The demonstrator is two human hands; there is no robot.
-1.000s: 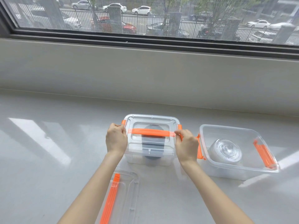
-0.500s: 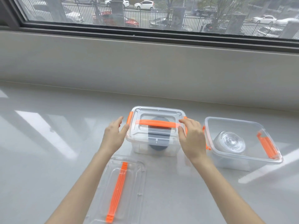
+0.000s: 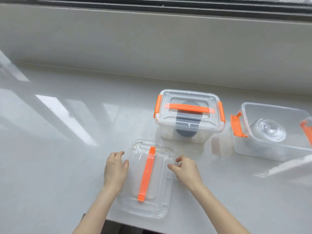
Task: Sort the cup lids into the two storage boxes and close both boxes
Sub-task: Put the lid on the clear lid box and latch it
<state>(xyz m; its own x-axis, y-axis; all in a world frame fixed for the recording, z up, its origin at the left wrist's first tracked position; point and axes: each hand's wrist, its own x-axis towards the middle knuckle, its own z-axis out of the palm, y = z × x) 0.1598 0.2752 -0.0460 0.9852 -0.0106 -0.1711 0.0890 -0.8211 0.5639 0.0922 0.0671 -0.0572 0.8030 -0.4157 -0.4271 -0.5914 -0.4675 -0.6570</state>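
A loose clear box lid (image 3: 148, 179) with an orange handle lies flat on the white counter (image 3: 59, 149) at lower centre of the frame. The left hand (image 3: 115, 169) rests against its left edge and the right hand (image 3: 186, 169) against its right edge, fingers curled, neither yet gripping. Above sits the closed storage box (image 3: 188, 115), latched, dark lids inside. At the right edge, the open storage box (image 3: 276, 132) holds clear cup lids (image 3: 268, 132)

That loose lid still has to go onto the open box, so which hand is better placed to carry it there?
Probably the right hand. It sits at the loose lid's right edge, the side nearer the open box. The left hand flanks the far edge and would have to cross over.
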